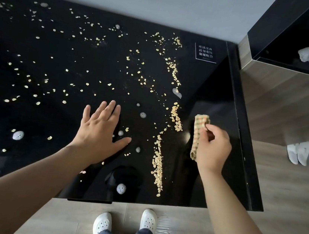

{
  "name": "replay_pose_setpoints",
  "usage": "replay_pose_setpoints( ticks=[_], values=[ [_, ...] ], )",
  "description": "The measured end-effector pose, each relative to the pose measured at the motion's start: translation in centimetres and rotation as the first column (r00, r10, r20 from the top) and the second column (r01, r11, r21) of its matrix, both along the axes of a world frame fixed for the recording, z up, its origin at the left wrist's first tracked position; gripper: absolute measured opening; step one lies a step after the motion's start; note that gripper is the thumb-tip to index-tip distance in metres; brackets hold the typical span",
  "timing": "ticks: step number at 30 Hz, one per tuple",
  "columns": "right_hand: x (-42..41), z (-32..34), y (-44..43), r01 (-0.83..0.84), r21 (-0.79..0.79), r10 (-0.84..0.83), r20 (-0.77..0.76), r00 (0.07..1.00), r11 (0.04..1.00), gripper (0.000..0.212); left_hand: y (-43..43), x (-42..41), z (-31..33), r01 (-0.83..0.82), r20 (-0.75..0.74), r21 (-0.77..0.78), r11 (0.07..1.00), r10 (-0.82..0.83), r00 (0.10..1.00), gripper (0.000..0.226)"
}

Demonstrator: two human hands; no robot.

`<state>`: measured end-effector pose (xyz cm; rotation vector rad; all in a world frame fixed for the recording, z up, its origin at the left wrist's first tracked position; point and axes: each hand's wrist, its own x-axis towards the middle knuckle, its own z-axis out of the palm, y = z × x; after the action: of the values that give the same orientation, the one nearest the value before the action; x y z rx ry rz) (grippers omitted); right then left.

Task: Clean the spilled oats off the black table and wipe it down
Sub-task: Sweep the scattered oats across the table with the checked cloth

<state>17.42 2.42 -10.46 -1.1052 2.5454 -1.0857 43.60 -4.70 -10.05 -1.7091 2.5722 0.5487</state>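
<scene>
Nearest: your left hand [99, 127] lies spread flat on the glossy black table [210, 182]; your right hand [212, 147] pinches a folded beige checked cloth [198, 134], edge-down beside a ridge of pale rolled oats [158, 166]. Progress looks early: only the right strip is clear, and flakes litter everything beyond. Pale grey blobs [18, 135] may be droplets or reflections; the table's left end is cut off.

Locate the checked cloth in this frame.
In the head view, the checked cloth is pinched in the right hand near the black table's right edge, just right of the long ridge of oats.
</scene>
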Motion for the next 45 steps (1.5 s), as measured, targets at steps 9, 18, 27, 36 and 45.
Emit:
replay_pose_setpoints(
  ticks=[9,18,27,36,45],
  values=[
    [5.4,-1.4,0.3,-0.237,-0.028,0.238,0.035,0.971,0.971,0.017,0.4,0.4,-1.4,0.015,0.038,-0.050,0.999,-0.013,0.999,0.107],
    [1.1,0.2,-3.1,0.044,0.015,-0.045,0.055,0.997,0.999,0.021,0.0,0.8,-1.1,0.047,0.060,-0.045,0.998,-0.044,0.997,0.109],
    [8.2,-0.7,-2.9,-0.241,-0.019,0.242,0.041,0.969,0.970,0.016,-0.5,1.3,-1.8,0.095,0.021,-0.106,0.990,-0.094,0.995,0.094],
    [-0.8,0.2,-7.4,-0.046,0.025,0.047,-0.019,0.999,0.999,0.021,-1.6,1.1,-1.8,0.081,-0.007,-0.167,0.983,-0.084,0.996,0.080],
    [3.7,-1.5,-7.7,-0.323,-0.061,0.324,0.021,0.946,0.945,0.016,-5.0,-1.0,-0.3,-0.065,-0.092,-0.216,0.974,0.046,0.995,0.060]
  ],
)
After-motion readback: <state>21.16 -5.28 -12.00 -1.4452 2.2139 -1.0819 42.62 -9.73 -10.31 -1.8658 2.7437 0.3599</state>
